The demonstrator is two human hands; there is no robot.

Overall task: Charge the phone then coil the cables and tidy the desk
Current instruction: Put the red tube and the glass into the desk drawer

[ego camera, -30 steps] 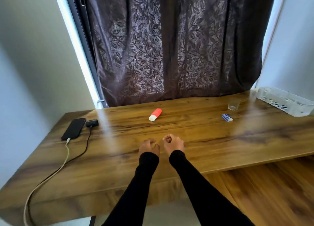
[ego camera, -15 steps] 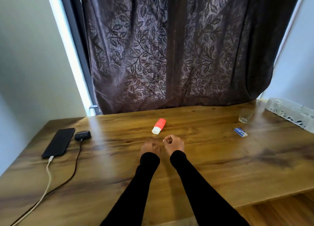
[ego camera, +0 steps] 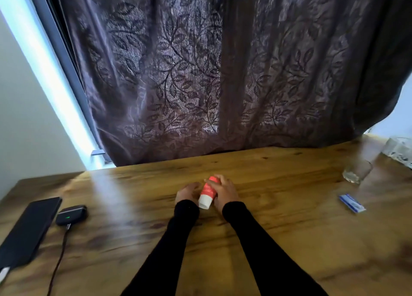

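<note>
A red tube with a white cap [ego camera: 208,193] lies at the middle of the wooden desk [ego camera: 289,240]. My right hand [ego camera: 224,192] is wrapped over its right side and grips it. My left hand [ego camera: 186,192] rests against its left side, fingers curled. A black phone [ego camera: 26,231] lies at the desk's left edge with a white cable plug [ego camera: 3,273] at its near end. Beside it sits a small black earbud case [ego camera: 71,214] with a green light, and a dark cable [ego camera: 59,258] runs from it toward me.
A clear drinking glass [ego camera: 356,172] stands at the back right. A small blue and white packet [ego camera: 351,203] lies in front of it. A clear plastic basket [ego camera: 400,149] sits at the far right edge. A dark leaf-patterned curtain [ego camera: 211,73] hangs behind the desk.
Both hands moved forward from the desk's middle to the red tube, and my right hand closed on it. The view shifted closer and to the right.
</note>
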